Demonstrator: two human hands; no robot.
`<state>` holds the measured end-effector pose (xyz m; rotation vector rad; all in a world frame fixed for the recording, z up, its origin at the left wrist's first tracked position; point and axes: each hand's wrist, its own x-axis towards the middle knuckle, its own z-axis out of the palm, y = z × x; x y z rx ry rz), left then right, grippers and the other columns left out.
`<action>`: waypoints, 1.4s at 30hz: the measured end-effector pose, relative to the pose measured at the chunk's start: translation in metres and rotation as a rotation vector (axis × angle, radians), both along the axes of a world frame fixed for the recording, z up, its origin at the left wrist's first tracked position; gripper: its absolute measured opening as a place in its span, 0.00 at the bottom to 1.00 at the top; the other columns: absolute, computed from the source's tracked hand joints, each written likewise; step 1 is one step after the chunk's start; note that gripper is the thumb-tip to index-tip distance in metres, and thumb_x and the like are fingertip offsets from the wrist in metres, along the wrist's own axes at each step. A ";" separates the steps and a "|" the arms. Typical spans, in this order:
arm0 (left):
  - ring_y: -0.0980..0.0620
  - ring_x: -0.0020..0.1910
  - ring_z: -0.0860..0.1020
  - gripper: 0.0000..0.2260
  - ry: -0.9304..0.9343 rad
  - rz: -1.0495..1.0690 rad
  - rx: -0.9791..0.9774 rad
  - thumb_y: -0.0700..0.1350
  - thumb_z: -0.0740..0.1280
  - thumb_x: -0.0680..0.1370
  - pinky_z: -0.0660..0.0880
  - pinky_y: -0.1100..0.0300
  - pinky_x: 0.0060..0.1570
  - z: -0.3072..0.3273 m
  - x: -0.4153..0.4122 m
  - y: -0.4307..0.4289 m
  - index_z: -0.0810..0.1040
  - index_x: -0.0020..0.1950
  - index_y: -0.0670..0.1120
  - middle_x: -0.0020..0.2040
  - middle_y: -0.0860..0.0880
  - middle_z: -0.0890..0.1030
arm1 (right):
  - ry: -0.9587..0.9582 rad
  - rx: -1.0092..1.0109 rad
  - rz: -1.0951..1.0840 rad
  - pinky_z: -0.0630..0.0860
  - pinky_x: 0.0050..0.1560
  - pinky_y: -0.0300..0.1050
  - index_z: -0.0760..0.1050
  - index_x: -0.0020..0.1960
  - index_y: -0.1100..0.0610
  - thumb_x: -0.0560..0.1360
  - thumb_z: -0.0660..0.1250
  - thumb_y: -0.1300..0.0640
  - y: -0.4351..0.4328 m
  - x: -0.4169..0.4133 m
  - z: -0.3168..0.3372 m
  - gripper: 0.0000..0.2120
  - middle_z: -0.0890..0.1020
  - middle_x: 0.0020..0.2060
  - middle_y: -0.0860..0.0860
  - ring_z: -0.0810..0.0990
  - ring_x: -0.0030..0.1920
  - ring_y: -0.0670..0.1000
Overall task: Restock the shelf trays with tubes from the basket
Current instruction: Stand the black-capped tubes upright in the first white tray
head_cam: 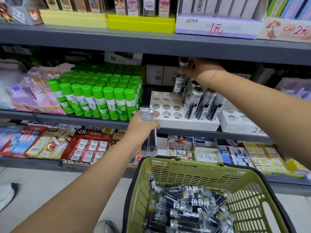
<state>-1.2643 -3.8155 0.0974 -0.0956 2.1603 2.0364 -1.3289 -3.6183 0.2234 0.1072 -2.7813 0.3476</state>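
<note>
Head-worn view, forward-down, near shelf trays point(185, 125)

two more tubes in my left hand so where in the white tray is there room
Free: the left-hand holes of the white tray, between the green glue sticks and the standing tubes. The next tray to the right also shows open holes. Crowded: that white tray's right side, and its back where the right hand holds a tube.

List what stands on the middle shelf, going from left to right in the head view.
pink packets → green glue sticks → white tray with holes → second white tray, at the right.
</note>
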 end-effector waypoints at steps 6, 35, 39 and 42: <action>0.52 0.53 0.80 0.13 -0.032 0.008 0.028 0.36 0.72 0.72 0.73 0.65 0.50 0.001 0.002 0.000 0.82 0.56 0.45 0.50 0.48 0.85 | 0.000 -0.002 -0.038 0.65 0.62 0.49 0.69 0.64 0.54 0.76 0.62 0.45 0.013 -0.021 -0.008 0.21 0.74 0.63 0.55 0.72 0.63 0.58; 0.46 0.55 0.81 0.09 -0.062 0.015 0.065 0.36 0.73 0.72 0.72 0.48 0.65 0.000 -0.001 0.000 0.84 0.51 0.47 0.45 0.51 0.86 | -0.198 -0.324 0.135 0.71 0.60 0.44 0.74 0.59 0.63 0.75 0.66 0.61 0.016 -0.045 -0.014 0.13 0.79 0.55 0.59 0.77 0.56 0.55; 0.46 0.55 0.81 0.09 -0.067 0.017 0.089 0.36 0.72 0.73 0.72 0.48 0.66 0.001 0.000 0.000 0.84 0.52 0.44 0.47 0.49 0.85 | -0.209 -0.325 0.136 0.74 0.58 0.50 0.76 0.54 0.60 0.73 0.69 0.61 0.017 -0.044 -0.016 0.11 0.80 0.51 0.58 0.78 0.52 0.55; 0.47 0.54 0.81 0.07 -0.072 0.015 0.094 0.35 0.72 0.73 0.72 0.48 0.65 0.002 0.000 0.000 0.83 0.50 0.40 0.50 0.48 0.85 | -0.198 -0.204 0.110 0.71 0.40 0.38 0.77 0.54 0.55 0.73 0.69 0.54 0.018 -0.042 -0.017 0.11 0.79 0.47 0.51 0.76 0.40 0.48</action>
